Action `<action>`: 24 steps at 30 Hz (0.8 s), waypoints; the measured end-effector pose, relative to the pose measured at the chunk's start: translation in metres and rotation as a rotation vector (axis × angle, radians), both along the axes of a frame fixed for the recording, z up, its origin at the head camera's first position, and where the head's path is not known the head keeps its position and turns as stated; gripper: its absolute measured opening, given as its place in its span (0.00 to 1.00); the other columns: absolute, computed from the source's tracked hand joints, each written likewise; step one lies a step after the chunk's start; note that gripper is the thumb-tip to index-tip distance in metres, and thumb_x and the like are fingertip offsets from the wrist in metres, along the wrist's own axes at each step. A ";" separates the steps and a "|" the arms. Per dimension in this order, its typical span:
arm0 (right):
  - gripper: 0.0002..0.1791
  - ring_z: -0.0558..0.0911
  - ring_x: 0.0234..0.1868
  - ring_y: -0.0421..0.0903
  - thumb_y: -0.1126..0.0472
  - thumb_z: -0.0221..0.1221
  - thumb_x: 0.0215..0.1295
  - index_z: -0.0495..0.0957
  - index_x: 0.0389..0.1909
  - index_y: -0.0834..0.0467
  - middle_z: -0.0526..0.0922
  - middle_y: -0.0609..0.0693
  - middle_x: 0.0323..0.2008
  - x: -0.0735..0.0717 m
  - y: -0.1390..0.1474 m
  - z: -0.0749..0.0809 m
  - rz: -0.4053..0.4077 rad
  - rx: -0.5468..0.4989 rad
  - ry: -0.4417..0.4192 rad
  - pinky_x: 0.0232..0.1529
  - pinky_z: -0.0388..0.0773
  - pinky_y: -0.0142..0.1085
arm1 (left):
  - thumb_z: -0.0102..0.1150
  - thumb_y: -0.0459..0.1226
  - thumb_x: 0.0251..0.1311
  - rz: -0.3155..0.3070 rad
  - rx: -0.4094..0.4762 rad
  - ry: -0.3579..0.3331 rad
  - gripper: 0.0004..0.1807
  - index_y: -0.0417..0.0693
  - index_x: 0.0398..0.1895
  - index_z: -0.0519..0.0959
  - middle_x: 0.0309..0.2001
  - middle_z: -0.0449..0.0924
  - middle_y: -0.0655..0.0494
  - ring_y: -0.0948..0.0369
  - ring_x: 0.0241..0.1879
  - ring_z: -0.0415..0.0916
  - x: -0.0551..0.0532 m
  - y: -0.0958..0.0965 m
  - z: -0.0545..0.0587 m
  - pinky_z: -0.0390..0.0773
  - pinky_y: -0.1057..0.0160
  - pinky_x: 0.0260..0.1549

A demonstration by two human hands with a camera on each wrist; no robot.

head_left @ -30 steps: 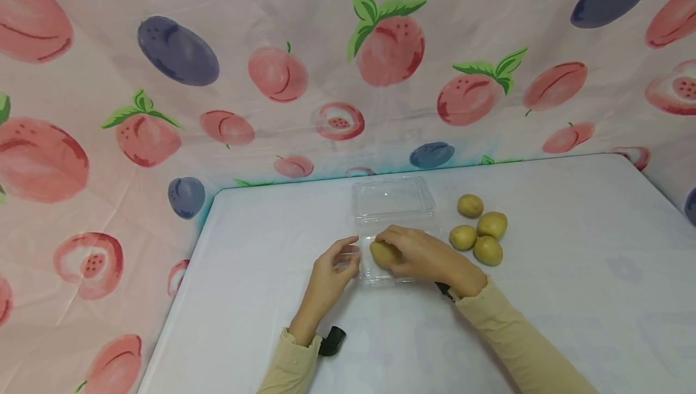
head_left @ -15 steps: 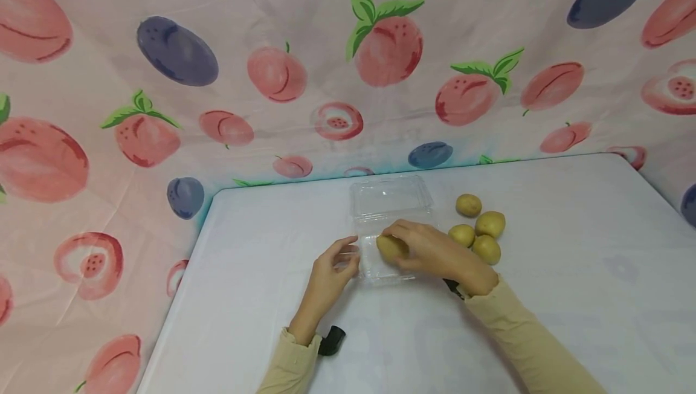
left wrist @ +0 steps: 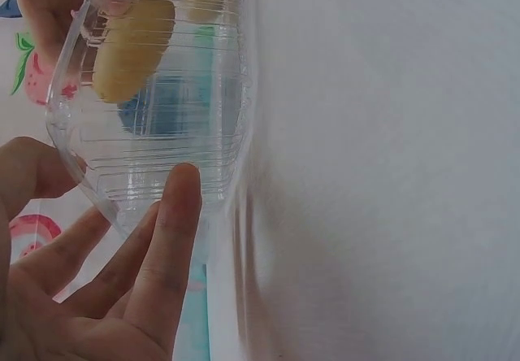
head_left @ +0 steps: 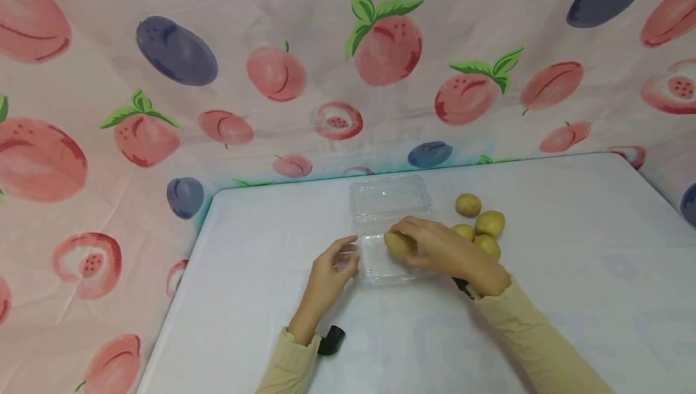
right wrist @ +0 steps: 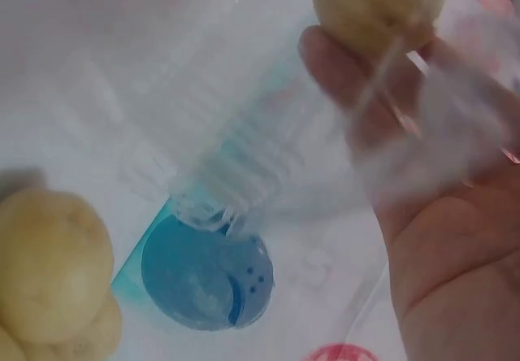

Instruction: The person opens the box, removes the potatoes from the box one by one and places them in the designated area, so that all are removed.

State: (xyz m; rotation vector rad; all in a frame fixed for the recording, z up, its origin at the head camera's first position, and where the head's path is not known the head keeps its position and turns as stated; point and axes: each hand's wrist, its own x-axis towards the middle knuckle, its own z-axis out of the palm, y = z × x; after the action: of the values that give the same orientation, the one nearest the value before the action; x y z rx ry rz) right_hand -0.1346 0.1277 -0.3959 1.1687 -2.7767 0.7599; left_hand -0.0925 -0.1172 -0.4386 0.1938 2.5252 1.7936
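Note:
A yellow potato (head_left: 400, 245) is gripped by my right hand (head_left: 435, 249), over the right part of a clear plastic clamshell box (head_left: 375, 267). In the left wrist view that potato (left wrist: 134, 48) shows through the box's ribbed wall (left wrist: 162, 154). My left hand (head_left: 334, 270) stays at the box's left end; in its wrist view the fingers (left wrist: 175, 215) are fairly straight and lie against the outside of the wall. The right wrist view shows the held potato (right wrist: 378, 7) at the top, with blurred clear plastic crossing in front of my hand (right wrist: 439, 239).
The box's lid (head_left: 388, 197) lies folded back behind the base. Right of the box, several potatoes (head_left: 490, 223) sit in a loose group, partly behind my right hand. A white cloth (head_left: 228, 285) covers the table; a fruit-print curtain (head_left: 326, 31) hangs along the back.
My right hand has moved rightward and slightly away from me with the potato, and now covers part of the loose potatoes. The left hand has stayed in place.

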 end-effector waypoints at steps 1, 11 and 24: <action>0.22 0.82 0.48 0.46 0.65 0.69 0.56 0.79 0.53 0.62 0.82 0.50 0.48 0.000 0.001 0.000 -0.001 -0.002 0.005 0.50 0.82 0.40 | 0.59 0.32 0.67 -0.002 -0.002 0.007 0.21 0.41 0.62 0.75 0.53 0.80 0.40 0.50 0.52 0.81 -0.001 -0.001 -0.004 0.83 0.69 0.43; 0.23 0.82 0.49 0.42 0.63 0.70 0.55 0.79 0.53 0.58 0.82 0.46 0.50 0.003 0.017 0.006 -0.069 0.017 0.007 0.49 0.83 0.37 | 0.58 0.31 0.67 0.006 0.016 -0.006 0.21 0.40 0.63 0.75 0.54 0.79 0.39 0.49 0.52 0.80 -0.001 0.000 -0.004 0.84 0.69 0.42; 0.24 0.80 0.48 0.43 0.65 0.71 0.54 0.79 0.53 0.59 0.82 0.47 0.49 0.001 0.040 0.011 -0.062 -0.010 0.026 0.49 0.81 0.40 | 0.55 0.27 0.66 -0.003 -0.016 -0.019 0.20 0.34 0.61 0.75 0.53 0.78 0.32 0.44 0.52 0.80 0.014 0.006 0.039 0.84 0.67 0.43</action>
State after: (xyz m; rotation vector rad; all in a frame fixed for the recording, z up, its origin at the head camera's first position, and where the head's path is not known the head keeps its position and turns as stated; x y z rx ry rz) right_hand -0.1333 0.1680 -0.3846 1.0771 -2.7706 0.7460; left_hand -0.0788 -0.1109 -0.3995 0.1792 2.5236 1.7651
